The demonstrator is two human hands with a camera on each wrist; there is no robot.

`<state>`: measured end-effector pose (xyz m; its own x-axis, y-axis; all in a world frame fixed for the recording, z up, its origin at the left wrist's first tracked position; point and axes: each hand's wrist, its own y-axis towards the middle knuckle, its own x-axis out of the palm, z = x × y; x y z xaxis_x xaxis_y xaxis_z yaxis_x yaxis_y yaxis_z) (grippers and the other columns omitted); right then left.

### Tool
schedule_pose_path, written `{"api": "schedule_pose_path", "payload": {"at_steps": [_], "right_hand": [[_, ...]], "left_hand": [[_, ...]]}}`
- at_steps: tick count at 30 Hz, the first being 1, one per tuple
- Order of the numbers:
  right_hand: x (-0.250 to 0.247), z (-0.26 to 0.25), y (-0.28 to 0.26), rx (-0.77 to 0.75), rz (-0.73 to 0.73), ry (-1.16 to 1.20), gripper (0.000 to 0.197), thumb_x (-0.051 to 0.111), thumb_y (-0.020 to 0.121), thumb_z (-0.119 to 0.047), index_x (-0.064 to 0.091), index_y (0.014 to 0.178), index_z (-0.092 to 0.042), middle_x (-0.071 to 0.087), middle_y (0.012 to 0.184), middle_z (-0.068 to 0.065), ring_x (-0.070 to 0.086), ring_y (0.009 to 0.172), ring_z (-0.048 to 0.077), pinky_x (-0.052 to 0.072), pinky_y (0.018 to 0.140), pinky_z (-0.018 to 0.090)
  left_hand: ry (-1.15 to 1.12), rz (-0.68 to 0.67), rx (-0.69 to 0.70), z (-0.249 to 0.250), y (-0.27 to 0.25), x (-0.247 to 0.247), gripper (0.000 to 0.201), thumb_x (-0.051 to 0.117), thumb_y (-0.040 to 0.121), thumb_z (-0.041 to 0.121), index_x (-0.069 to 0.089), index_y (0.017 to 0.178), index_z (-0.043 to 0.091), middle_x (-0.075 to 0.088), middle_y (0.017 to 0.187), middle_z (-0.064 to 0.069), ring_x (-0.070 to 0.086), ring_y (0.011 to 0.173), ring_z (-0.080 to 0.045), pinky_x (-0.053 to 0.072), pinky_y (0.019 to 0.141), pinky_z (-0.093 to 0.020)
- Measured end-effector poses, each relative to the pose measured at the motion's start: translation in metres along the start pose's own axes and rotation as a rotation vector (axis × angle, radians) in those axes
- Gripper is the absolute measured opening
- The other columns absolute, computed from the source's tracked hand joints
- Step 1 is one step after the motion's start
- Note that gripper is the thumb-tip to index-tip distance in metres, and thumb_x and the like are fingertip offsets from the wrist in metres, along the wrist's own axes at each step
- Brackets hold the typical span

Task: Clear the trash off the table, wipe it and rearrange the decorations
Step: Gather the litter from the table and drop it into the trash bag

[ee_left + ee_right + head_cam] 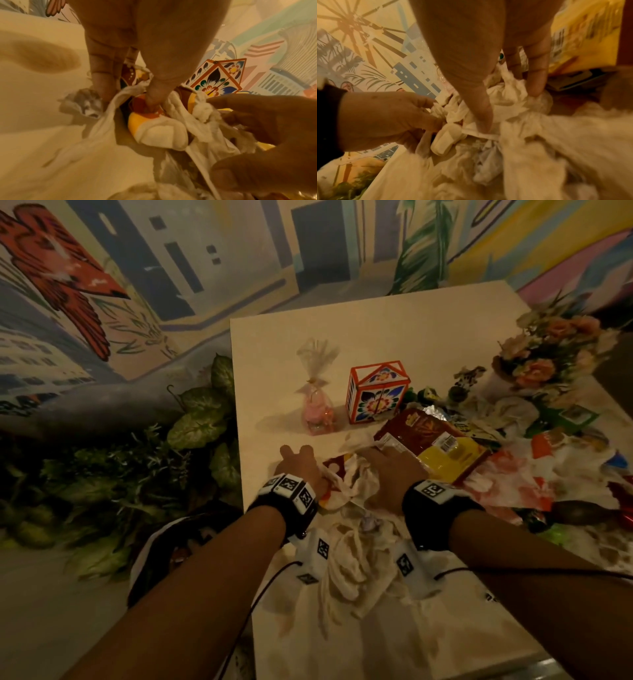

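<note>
A heap of crumpled white tissue and wrappers [349, 477] lies near the table's left front. My left hand [301, 470] pinches its left side between thumb and fingers [126, 104], the thumb pressing onto a red and yellow wrapper [142, 119]. My right hand [390, 470] grips the same heap from the right, with thumb and fingers curled into the tissue [510, 109]. Behind the hands stand a floral-patterned box [376, 392] and a cellophane-wrapped pink gift [317, 405]. A flower bouquet [548, 354] stands at the far right.
A red and yellow snack packet [438, 446] and several wrappers and papers [548, 460] cover the right half of the cream table [342, 330]. More white crumpled material [356, 573] lies under my wrists. Artificial plants [191, 426] border the table's left edge.
</note>
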<state>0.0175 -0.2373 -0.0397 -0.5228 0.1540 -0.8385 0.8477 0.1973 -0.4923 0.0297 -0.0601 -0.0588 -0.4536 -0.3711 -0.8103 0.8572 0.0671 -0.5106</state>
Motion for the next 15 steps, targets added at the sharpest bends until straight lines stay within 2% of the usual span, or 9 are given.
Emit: {"api": "schedule_pose_path", "payload": {"at_steps": [3, 6, 9, 11, 13, 15], "right_hand": [[0.008, -0.005, 0.005, 0.034, 0.010, -0.017, 0.091, 0.066, 0.070, -0.052, 0.014, 0.143, -0.034, 0.029, 0.148, 0.008, 0.033, 0.131, 0.039, 0.034, 0.106, 0.052], [0.011, -0.002, 0.009, 0.068, -0.019, 0.059, 0.087, 0.067, 0.074, -0.043, 0.015, 0.142, -0.034, 0.029, 0.147, 0.009, 0.027, 0.135, 0.038, 0.033, 0.107, 0.055], [0.007, 0.003, 0.008, 0.063, 0.024, 0.149, 0.061, 0.060, 0.082, -0.030, 0.032, 0.136, -0.027, 0.042, 0.139, 0.010, 0.039, 0.128, 0.033, 0.038, 0.105, 0.045], [0.002, 0.005, 0.005, 0.039, 0.050, 0.213, 0.051, 0.059, 0.083, -0.026, 0.041, 0.131, -0.024, 0.048, 0.135, 0.008, 0.045, 0.124, 0.031, 0.040, 0.103, 0.039], [-0.003, 0.008, 0.003, 0.020, 0.067, 0.260, 0.046, 0.062, 0.080, -0.026, 0.046, 0.123, -0.024, 0.054, 0.126, 0.008, 0.052, 0.117, 0.029, 0.044, 0.096, 0.037], [-0.011, 0.011, -0.001, -0.001, 0.094, 0.278, 0.038, 0.067, 0.076, -0.025, 0.048, 0.109, -0.022, 0.059, 0.108, 0.005, 0.058, 0.104, 0.028, 0.045, 0.082, 0.033]], "left_hand": [[0.001, -0.025, -0.004, 0.000, 0.001, 0.000, 0.047, 0.062, 0.084, 0.033, 0.045, 0.124, 0.015, 0.033, 0.128, -0.013, 0.053, 0.103, -0.037, 0.043, 0.076, -0.035], [0.013, -0.014, 0.039, -0.003, 0.003, 0.000, 0.036, 0.059, 0.086, 0.027, 0.051, 0.117, 0.011, 0.042, 0.126, -0.015, 0.052, 0.107, -0.036, 0.045, 0.083, -0.037], [-0.032, 0.050, 0.114, -0.003, 0.002, -0.002, 0.016, 0.059, 0.086, 0.020, 0.058, 0.098, 0.009, 0.060, 0.110, -0.013, 0.057, 0.101, -0.034, 0.043, 0.075, -0.033], [-0.084, 0.088, 0.129, -0.004, 0.000, -0.005, 0.005, 0.059, 0.085, 0.016, 0.056, 0.084, 0.012, 0.063, 0.099, -0.012, 0.059, 0.094, -0.032, 0.042, 0.069, -0.031], [-0.129, 0.118, 0.126, -0.005, 0.000, -0.008, 0.015, 0.059, 0.084, 0.013, 0.050, 0.072, 0.014, 0.061, 0.085, -0.010, 0.060, 0.086, -0.031, 0.041, 0.063, -0.029], [-0.211, 0.143, 0.121, -0.005, 0.001, -0.014, 0.014, 0.061, 0.082, 0.012, 0.054, 0.070, 0.014, 0.062, 0.079, -0.007, 0.061, 0.080, -0.029, 0.046, 0.063, -0.029]]}}
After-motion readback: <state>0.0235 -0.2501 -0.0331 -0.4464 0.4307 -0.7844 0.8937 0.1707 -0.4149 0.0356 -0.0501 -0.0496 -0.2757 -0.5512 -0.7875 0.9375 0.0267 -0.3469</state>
